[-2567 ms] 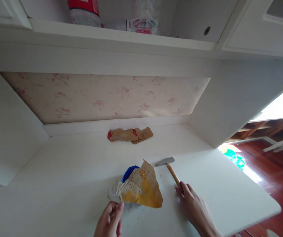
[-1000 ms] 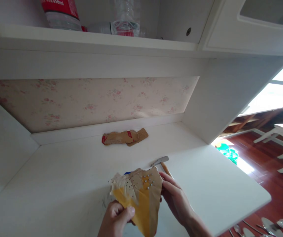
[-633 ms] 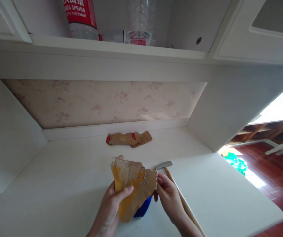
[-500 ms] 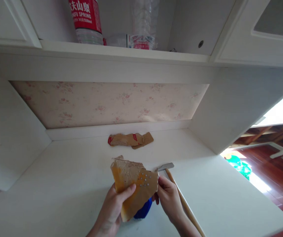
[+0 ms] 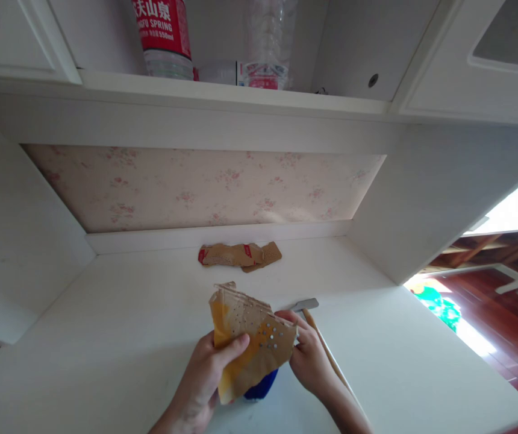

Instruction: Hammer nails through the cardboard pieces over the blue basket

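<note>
I hold a torn piece of brown and yellow cardboard (image 5: pixel 250 340) above the white desk (image 5: pixel 127 343); several small nail heads dot its face. My left hand (image 5: pixel 205 380) grips its lower left side, thumb laid across the front. My right hand (image 5: pixel 308 355) pinches its right edge. A blue object (image 5: pixel 262 386) shows just below the cardboard, mostly hidden. A hammer with a metal head (image 5: pixel 304 304) and wooden handle lies on the desk behind my right hand.
A crumpled brown wrapper with red marks (image 5: pixel 238 255) lies by the back wall. On the shelf above stand a red-labelled water bottle (image 5: pixel 164 33) and a clear bottle (image 5: pixel 265 42). The desk's right edge drops to a wooden floor (image 5: pixel 503 313).
The cardboard lay on the desk with my right hand at the hammer handle; both hands have since lifted the cardboard and turned it, and the right hand now pinches its right edge.
</note>
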Tool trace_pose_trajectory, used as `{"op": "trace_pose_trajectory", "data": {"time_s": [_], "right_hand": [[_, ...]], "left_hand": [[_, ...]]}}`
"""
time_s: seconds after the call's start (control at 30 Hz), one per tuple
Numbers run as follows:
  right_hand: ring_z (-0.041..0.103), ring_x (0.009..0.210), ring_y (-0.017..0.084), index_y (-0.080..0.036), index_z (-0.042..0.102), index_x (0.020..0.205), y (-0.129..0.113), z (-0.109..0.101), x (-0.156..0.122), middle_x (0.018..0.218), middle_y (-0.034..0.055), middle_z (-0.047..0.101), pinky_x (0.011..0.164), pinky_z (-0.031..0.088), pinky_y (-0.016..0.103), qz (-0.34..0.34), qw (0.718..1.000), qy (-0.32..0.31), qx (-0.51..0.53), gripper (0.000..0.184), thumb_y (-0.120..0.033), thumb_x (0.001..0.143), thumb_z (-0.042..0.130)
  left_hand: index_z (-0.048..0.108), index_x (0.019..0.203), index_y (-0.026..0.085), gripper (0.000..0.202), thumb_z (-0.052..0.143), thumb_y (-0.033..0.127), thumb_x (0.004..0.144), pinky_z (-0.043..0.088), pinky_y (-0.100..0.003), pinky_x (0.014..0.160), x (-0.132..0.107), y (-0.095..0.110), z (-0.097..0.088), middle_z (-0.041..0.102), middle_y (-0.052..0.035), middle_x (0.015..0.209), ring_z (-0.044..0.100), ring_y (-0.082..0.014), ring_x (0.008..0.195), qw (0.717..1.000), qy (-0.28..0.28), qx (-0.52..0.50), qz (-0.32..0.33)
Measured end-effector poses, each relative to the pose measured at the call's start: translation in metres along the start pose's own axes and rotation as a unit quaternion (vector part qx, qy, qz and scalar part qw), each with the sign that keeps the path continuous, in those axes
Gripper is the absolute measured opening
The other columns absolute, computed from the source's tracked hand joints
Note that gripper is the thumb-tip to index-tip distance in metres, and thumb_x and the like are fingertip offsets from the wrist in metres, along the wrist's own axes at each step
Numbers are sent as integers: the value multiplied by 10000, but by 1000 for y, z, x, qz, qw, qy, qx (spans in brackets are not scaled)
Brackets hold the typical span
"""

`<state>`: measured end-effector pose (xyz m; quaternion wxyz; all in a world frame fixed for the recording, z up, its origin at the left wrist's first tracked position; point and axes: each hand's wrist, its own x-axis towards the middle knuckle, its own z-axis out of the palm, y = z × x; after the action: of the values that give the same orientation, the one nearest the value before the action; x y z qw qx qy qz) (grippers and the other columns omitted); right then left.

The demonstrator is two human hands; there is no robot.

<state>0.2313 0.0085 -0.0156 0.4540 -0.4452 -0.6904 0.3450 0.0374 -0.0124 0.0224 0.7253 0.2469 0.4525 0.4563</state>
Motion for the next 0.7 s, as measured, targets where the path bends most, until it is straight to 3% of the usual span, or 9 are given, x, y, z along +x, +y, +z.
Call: {"op": "trace_pose_trajectory", "data": {"time_s": [0.27, 0.43, 0.7], "right_hand": [[660, 1001, 203, -266, 719, 1118, 10, 3, 0, 1130, 72, 681, 854, 540, 302, -40, 999, -22, -24, 354, -65, 884, 546], [669, 869, 205, -255, 740, 1037, 19, 5, 0, 995, 72, 706, 751, 544, 316, -87, 996, -3, -30, 297, -74, 875, 568], [625, 820, 210, -271, 726, 1022, 19, 7, 3, 917, 61, 704, 715, 518, 340, -151, 987, 39, -27, 278, -91, 894, 556]], "left_hand": [[748, 984, 91, 498, 867, 402, 614, 580, -360, 748, 3, -2, 10, 773, -154, 909, 715, -351, 944, 995, 52, 75, 37], [754, 918, 91, 458, 852, 421, 615, 569, -345, 720, 6, -6, 14, 772, -138, 858, 722, -326, 854, 991, 78, 83, 68], [745, 892, 94, 410, 821, 420, 655, 554, -323, 685, 8, -5, 16, 771, -134, 867, 712, -285, 779, 989, 62, 112, 79]]}}
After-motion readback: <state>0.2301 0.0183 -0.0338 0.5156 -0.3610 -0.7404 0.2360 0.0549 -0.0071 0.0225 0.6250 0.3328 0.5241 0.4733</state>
